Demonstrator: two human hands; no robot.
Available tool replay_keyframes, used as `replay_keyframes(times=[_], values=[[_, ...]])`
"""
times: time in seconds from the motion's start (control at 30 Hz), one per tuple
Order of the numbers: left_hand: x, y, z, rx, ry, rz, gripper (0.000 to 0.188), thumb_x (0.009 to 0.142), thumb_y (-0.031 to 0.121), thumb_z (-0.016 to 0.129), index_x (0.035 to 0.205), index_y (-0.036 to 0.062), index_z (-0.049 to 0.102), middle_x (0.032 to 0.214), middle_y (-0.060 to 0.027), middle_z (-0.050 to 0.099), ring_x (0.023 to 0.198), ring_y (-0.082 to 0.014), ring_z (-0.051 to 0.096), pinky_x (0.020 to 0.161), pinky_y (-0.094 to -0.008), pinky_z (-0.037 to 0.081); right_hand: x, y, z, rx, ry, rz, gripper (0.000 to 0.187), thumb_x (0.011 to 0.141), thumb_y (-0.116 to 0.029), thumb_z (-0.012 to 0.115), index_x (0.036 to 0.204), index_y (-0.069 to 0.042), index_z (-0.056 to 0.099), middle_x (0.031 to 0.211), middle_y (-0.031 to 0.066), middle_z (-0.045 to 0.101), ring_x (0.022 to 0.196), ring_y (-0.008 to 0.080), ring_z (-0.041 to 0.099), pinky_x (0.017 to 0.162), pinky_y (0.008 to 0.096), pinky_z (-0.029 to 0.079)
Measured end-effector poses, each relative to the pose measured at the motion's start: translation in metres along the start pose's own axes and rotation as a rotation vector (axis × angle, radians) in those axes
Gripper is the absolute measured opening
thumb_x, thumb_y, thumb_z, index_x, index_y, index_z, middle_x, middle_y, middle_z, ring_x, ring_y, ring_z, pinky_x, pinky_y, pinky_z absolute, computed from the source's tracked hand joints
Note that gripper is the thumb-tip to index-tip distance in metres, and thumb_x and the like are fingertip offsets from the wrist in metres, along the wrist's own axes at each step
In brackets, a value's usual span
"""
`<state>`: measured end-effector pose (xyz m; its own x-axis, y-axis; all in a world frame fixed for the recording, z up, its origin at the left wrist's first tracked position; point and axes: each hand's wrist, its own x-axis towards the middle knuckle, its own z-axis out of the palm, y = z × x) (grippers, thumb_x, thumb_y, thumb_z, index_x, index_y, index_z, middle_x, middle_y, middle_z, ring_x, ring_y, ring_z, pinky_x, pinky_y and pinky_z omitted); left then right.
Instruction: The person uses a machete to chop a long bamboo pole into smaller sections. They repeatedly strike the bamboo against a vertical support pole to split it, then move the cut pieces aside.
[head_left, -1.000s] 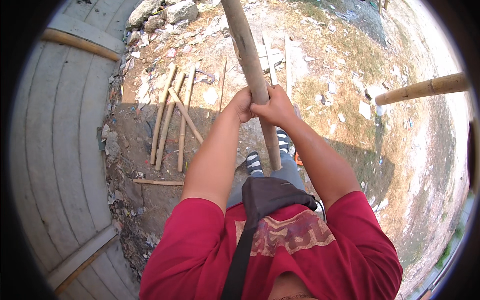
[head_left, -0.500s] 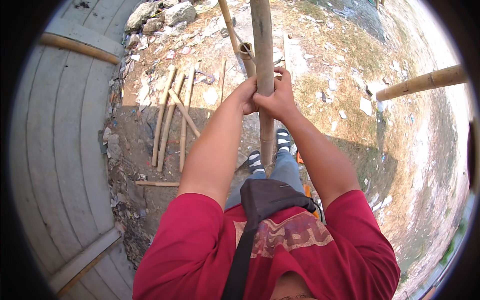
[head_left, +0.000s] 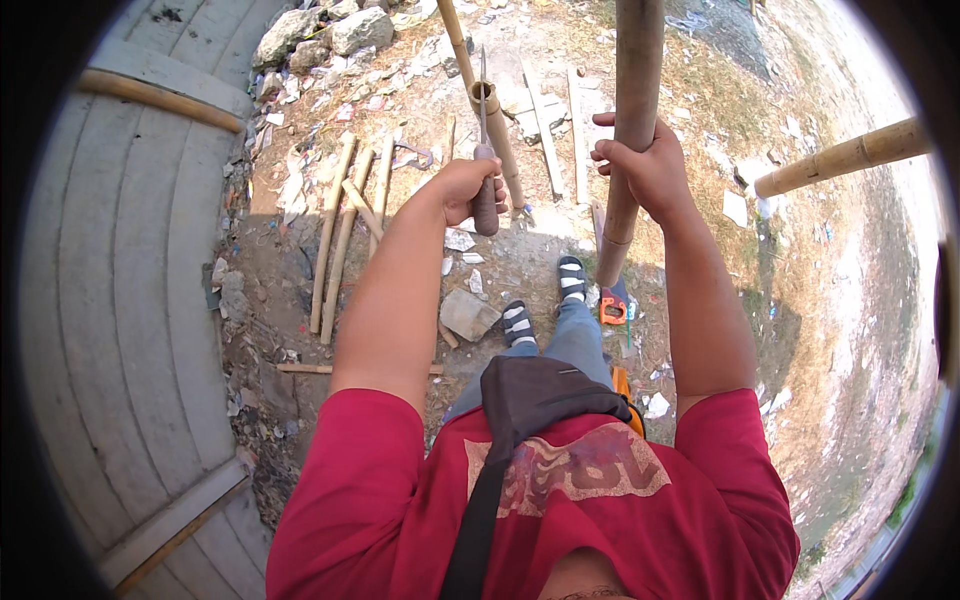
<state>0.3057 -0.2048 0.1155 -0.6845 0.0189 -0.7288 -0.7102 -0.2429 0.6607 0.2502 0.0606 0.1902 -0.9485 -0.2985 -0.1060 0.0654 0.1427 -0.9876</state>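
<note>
Two grips on my feed: left hand (head_left: 463,188) closed round a knife (head_left: 485,215), right hand (head_left: 660,172) round a bamboo pole (head_left: 637,80), not yet set down; one standing post (head_left: 496,128) already upright.

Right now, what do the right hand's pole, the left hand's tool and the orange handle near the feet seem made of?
The pole looks like bamboo with a dull tan surface, given its ring-like joint. The tool's handle is matte brown, perhaps wood; its thin blade seems metal, though too narrow to be sure. The orange handle may be plastic, judging by its bright colour.
</note>
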Motion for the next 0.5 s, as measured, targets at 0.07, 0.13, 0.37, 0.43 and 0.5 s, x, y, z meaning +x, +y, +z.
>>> replay_keyframes(times=[0.07, 0.13, 0.37, 0.43, 0.5], values=[[-0.006, -0.004, -0.018, 0.270, 0.157, -0.010, 0.019, 0.097, 0.021, 0.064, 0.101, 0.0039, 0.057, 0.076, -0.0037, 0.055, 0.061, -0.0164, 0.055, 0.061, -0.0333, 0.055, -0.001, -0.009, -0.049, -0.168, 0.093, 0.046, 0.044, 0.083, -0.017, 0.078, 0.117, 0.004, 0.059, 0.093, 0.0087, 0.068, 0.074, 0.0156, 0.067, 0.066, 0.0293, 0.055], [-0.002, -0.037, -0.047, 0.687, 0.332, 0.124, 0.035, 0.093, 0.034, 0.069, 0.095, -0.0005, 0.063, 0.075, -0.0092, 0.062, 0.064, -0.0211, 0.060, 0.064, -0.0380, 0.053, -0.012, -0.006, -0.087, -0.400, 0.263, 0.038, 0.041, 0.083, -0.020, 0.078, 0.112, 0.003, 0.061, 0.085, 0.0073, 0.068, 0.070, 0.0150, 0.066, 0.063, 0.0300, 0.053], [-0.034, -0.072, -0.076, 1.120, 0.540, 0.231, 0.055, 0.090, 0.050, 0.067, 0.106, -0.0018, 0.071, 0.104, -0.0238, 0.072, 0.099, -0.0412, 0.069, 0.087, -0.0473, 0.054, -0.145, 0.040, -0.124, -0.728, 0.299, 0.235, 0.048, 0.077, -0.027, 0.078, 0.112, 0.003, 0.066, 0.088, 0.0199, 0.071, 0.082, 0.0289, 0.070, 0.075, 0.0420, 0.052], [-0.042, -0.062, -0.064, 1.116, 0.499, 0.217, 0.051, 0.092, 0.049, 0.065, 0.106, 0.0006, 0.071, 0.103, -0.0236, 0.072, 0.100, -0.0404, 0.069, 0.088, -0.0474, 0.054, -0.177, 0.068, -0.128, -0.760, 0.251, 0.190, 0.047, 0.076, -0.026, 0.077, 0.111, 0.003, 0.066, 0.086, 0.0201, 0.070, 0.080, 0.0290, 0.069, 0.074, 0.0415, 0.052], [-0.041, -0.057, -0.061, 1.129, 0.527, 0.231, 0.049, 0.093, 0.048, 0.064, 0.107, 0.0018, 0.071, 0.104, -0.0232, 0.072, 0.100, -0.0405, 0.069, 0.089, -0.0473, 0.055, -0.190, 0.064, -0.125, -0.785, 0.231, 0.182, 0.046, 0.075, -0.024, 0.076, 0.111, 0.003, 0.066, 0.085, 0.0206, 0.069, 0.078, 0.0291, 0.069, 0.073, 0.0411, 0.052]])
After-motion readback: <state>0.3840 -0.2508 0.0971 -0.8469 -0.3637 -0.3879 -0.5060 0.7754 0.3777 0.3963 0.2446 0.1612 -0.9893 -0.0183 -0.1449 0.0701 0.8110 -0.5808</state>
